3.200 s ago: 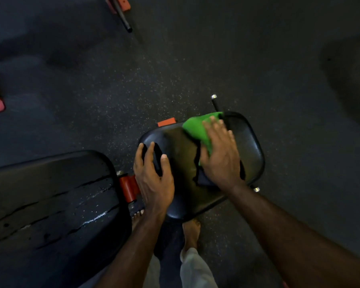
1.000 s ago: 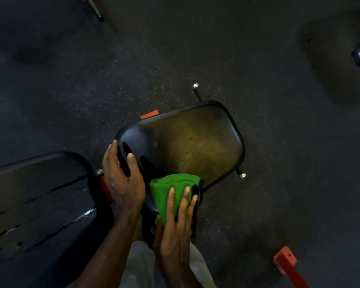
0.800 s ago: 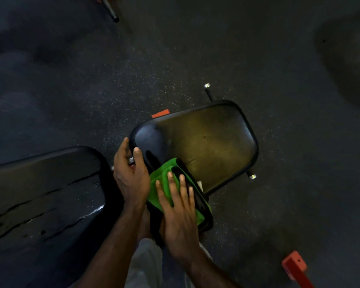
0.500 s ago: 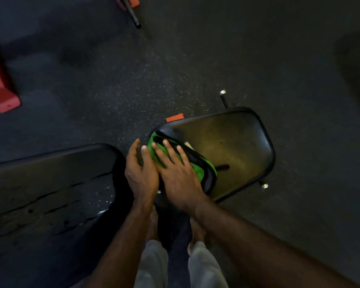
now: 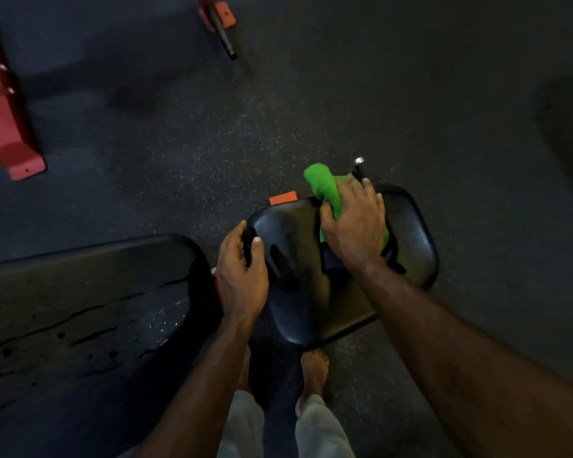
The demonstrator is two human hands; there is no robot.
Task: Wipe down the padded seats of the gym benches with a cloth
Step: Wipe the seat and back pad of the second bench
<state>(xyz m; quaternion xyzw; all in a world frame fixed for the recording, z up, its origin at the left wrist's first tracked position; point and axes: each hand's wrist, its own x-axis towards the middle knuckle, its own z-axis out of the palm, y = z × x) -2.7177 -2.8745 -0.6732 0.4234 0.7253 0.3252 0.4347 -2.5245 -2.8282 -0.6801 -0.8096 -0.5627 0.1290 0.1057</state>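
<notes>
Red steel comes first at the left edge of what we see: a painted machine foot (image 5: 12, 137) standing on the dark speckled rubber floor (image 5: 179, 143). Below it, in the lower left, we find the long back pad (image 5: 80, 299) of the bench, its black vinyl cracked in dark lines and dotted with wet glints near its right end. Higher up, near the top edge, a second red bracket with a dark bar (image 5: 220, 24) angles down onto the floor.

Moving right, our left hand (image 5: 242, 272) grips the left edge of the black seat pad (image 5: 298, 292), thumb on top and fingers curled over the rim. A small orange tab (image 5: 283, 197) peeks out past the seat's far edge. Under the seat's near edge we see our bare feet (image 5: 315, 368) and pale trouser legs (image 5: 321, 431).

Further right, our right hand (image 5: 354, 226) lies flat, fingers spread, pressing the green cloth (image 5: 325, 186) against the far edge of the seat; a bunched end of the cloth sticks out beyond the fingertips, past the rim. Just beyond it a black peg with a silver tip (image 5: 359, 166) rises from the frame. The right part of the seat shines bare and glossy.
</notes>
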